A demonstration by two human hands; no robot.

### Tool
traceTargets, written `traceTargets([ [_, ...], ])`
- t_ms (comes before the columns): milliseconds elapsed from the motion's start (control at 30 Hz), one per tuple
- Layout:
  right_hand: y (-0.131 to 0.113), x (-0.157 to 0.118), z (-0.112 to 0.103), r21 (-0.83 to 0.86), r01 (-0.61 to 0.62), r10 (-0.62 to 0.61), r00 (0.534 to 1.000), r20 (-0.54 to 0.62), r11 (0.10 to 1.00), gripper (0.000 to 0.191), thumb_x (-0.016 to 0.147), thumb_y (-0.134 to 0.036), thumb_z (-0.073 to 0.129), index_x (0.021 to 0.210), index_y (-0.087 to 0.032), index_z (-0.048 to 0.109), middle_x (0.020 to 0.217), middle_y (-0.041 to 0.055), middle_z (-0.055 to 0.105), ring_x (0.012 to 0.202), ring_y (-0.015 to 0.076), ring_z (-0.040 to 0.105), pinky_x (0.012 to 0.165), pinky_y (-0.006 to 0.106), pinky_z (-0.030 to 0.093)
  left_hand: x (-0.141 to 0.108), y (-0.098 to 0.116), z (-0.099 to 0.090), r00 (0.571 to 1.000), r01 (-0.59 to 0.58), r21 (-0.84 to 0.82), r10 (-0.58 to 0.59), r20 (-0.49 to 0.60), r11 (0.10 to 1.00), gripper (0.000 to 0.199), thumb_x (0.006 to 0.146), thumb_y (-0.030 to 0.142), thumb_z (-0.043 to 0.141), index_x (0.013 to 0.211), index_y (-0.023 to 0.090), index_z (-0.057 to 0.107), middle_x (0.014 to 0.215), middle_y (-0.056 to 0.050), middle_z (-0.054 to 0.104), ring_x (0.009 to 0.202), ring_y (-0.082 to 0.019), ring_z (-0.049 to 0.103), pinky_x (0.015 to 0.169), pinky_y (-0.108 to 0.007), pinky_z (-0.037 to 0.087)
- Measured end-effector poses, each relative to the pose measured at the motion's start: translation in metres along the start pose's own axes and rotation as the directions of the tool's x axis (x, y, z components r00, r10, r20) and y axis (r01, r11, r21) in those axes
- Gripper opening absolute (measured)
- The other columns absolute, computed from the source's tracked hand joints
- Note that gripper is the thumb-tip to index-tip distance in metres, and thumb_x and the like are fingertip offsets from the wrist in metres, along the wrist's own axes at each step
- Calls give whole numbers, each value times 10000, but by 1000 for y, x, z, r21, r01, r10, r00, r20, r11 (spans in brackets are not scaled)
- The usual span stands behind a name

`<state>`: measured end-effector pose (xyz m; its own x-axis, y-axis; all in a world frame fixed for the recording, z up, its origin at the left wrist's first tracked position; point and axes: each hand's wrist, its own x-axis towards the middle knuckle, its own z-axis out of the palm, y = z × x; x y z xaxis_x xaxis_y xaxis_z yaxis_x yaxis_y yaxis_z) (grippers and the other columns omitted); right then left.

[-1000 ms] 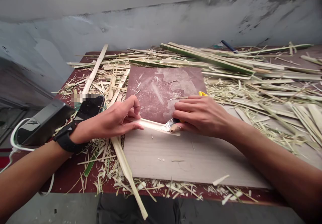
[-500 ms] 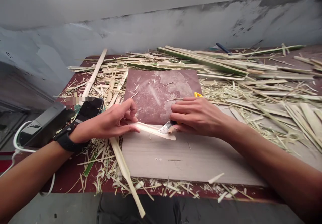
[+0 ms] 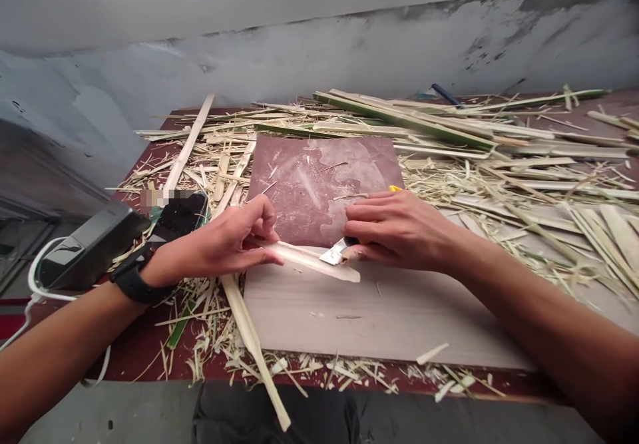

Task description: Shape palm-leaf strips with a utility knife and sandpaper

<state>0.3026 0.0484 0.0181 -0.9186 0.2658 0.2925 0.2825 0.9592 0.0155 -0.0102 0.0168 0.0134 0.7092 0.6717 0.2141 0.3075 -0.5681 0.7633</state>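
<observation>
My left hand pinches one end of a pale bamboo strip between thumb and fingers. The strip's other end points right, over a light wooden board. My right hand is wrapped round a utility knife; its blade shows past the thumb, and a yellow bit of the handle sticks out behind the knuckles. The blade lies at the strip's upper edge; whether it cuts in, I cannot tell. Behind both hands lies a reddish-brown sheet with dusty scuffs.
Split bamboo lengths and fine shavings cover the back and right of the table. One long bamboo strip overhangs the front edge. On the left are a phone and a dark box-shaped device with a white cable.
Both hands have shifted slightly right along with the bamboo strip. The knife blade now sits flatter and a little farther from the strip's right tip. Both grips are kept.
</observation>
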Motion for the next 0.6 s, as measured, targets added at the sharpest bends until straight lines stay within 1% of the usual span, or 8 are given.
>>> traceTargets([
  [200,-2,-1,1,-72,17,-16,1000,18,997,449,1082,-467,352,751,-211,516,698,-4,517,617,136,438,620,311,321,-1,-2,0,1000,0,39,0,20,999,317,915,279,697,984,229,391,855,2,656,860,-171,737,684,-241,614],
  [300,-4,1,2,-108,19,-17,1000,25,994,437,1082,-464,361,773,-208,536,703,-7,527,622,136,443,623,311,320,-2,-1,3,1000,-10,61,8,22,998,304,920,286,692,990,227,403,864,-3,662,822,-161,731,654,-233,601],
  [433,-7,4,3,-118,45,-41,999,34,992,442,1093,-430,318,811,-203,572,709,-5,537,620,137,437,619,311,319,-2,1,7,998,-30,90,25,55,995,297,932,298,687,1013,222,411,881,-22,684,734,-139,696,630,-240,590],
  [600,-7,4,3,-97,60,-59,998,13,993,400,1086,-402,348,839,-202,591,709,-6,533,616,138,428,613,314,312,-2,1,6,998,-28,93,22,60,995,302,930,299,691,1019,220,414,903,-35,690,783,-151,702,683,-261,603],
])
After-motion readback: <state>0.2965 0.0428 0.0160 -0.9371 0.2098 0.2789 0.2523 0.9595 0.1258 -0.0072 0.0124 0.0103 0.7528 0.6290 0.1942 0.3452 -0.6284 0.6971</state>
